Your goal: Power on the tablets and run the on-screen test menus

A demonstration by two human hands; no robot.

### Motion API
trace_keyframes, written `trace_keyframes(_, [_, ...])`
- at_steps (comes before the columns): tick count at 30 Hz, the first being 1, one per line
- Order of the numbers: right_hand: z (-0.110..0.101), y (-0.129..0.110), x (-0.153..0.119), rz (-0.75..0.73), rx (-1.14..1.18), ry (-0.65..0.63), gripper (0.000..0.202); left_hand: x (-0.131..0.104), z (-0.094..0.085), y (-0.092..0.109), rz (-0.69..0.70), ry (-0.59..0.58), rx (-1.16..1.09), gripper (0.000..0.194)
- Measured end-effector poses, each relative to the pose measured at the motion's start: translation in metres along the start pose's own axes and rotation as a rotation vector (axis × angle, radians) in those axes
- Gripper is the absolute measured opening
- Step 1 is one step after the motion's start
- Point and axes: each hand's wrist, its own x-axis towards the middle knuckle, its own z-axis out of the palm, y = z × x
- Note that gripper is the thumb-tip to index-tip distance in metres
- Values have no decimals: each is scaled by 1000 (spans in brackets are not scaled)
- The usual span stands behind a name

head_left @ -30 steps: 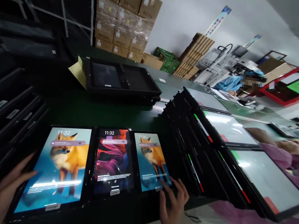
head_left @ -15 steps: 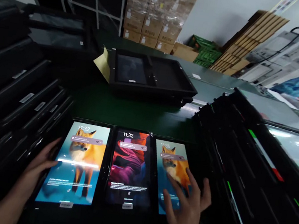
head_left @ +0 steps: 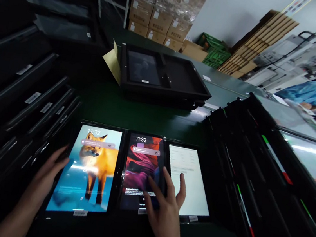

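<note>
Three lit tablets lie side by side on the dark green table. The left tablet (head_left: 92, 176) shows a fox picture, the middle tablet (head_left: 138, 171) a red and purple picture, and the right tablet (head_left: 192, 187) a pale, mostly white screen. At the left tablet's left edge is my left hand (head_left: 49, 169), thumb over the border and its other fingers partly hidden beside it. My right hand (head_left: 164, 202) is spread over the lower right of the middle tablet, fingertips at or just above the glass, holding nothing.
Stacked black trays (head_left: 33, 96) rise on the left. Leaning black devices (head_left: 258, 165) line the right. Behind the tablets sits a black two-bay tray (head_left: 188, 77) with one dark tablet and yellow paper (head_left: 112, 63) beside it. A person's blue sleeve (head_left: 301, 90) shows far right.
My right hand has moved left from the right tablet to the middle one. The right tablet's screen went from a fox picture to a pale page. My left hand stays at the left tablet.
</note>
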Motion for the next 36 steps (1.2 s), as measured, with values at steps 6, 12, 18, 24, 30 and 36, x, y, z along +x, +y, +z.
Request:
trace_keyframes(6, [-10,4,-10,14,10,36,36,-3,0,-3,-21,-32,-53,69])
trace_keyframes(12, [-7,12,-50,-72,-3,-26,44,-6,-2,-4,-35,-107,-174,84])
trace_keyframes(18, [2,23,-71,-104,-58,-8,57,-9,0,2,-7,-95,-52,91])
trace_keyframes(24, [1,29,-66,-178,-102,-63,61,-5,4,11,3,48,12,61])
trace_keyframes(30, [5,29,-63,-148,-121,0,58,-8,8,16,32,64,-25,64])
trace_keyframes(36, [6,25,-62,-77,-116,48,63,-6,6,14,19,56,-69,62])
